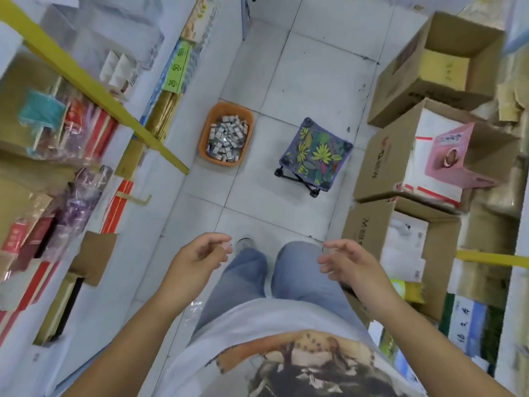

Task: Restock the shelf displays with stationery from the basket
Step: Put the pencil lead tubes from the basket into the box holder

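An orange basket (206, 130) stands on the white tiled floor ahead of me, filled with several small grey-and-white stationery packs (227, 141). The shelf (94, 81) with yellow edging runs along my left, stocked with packaged stationery. My left hand (200, 255) hangs in front of my legs with loosely curled fingers and holds nothing. My right hand (346, 263) is held out beside it, fingers relaxed and spread, also empty. Both hands are well short of the basket.
A small folding stool (315, 151) with a leaf-print seat stands right of the basket. Open cardboard boxes (429, 70) are stacked along the right side, one holding a pink card (455, 156). The aisle between shelf and boxes is narrow.
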